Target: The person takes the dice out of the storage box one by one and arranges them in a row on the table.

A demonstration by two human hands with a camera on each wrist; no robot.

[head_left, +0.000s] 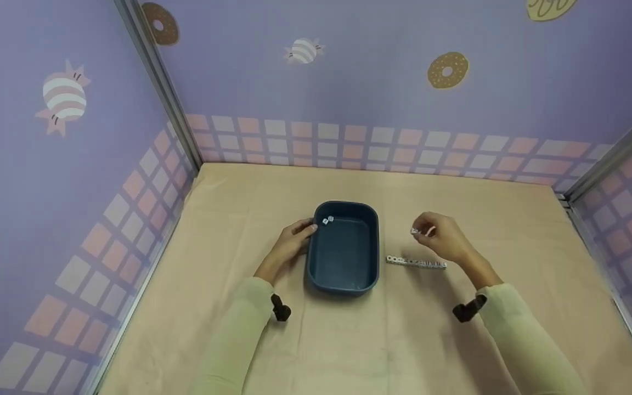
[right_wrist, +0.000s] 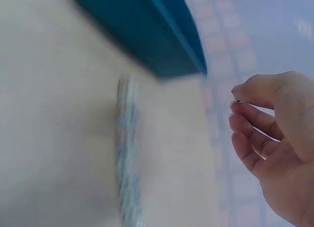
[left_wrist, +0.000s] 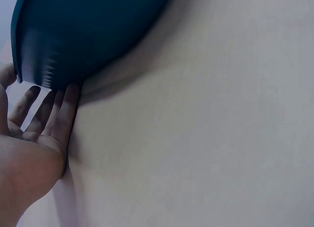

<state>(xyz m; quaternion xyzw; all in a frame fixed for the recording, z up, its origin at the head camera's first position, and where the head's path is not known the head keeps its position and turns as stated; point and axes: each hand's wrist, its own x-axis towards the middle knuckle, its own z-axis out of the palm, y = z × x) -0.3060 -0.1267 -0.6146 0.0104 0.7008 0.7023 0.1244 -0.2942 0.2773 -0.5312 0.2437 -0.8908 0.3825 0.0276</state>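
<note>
A dark blue rectangular bin [head_left: 343,285] stands on the cloth-covered table. My left hand [head_left: 289,242] holds its left side, thumb at the rim and fingers against the outer wall, as the left wrist view also shows. Two small white cubes [head_left: 325,221] with dark marks lie inside, in the far left corner. Right of the bin, my right hand [head_left: 441,236] pinches another small white cube [head_left: 415,231] between thumb and fingertips, raised over the table. Below that hand lies a straight row of small white marked cubes [head_left: 416,263]. It looks blurred in the right wrist view.
A pale cloth [head_left: 349,345] covers the table. Purple walls [head_left: 371,93] with printed sweets and pink and white squares stand behind and at both sides, with metal posts [head_left: 165,90] at the corners. Black straps [head_left: 280,308] sit on both wrists.
</note>
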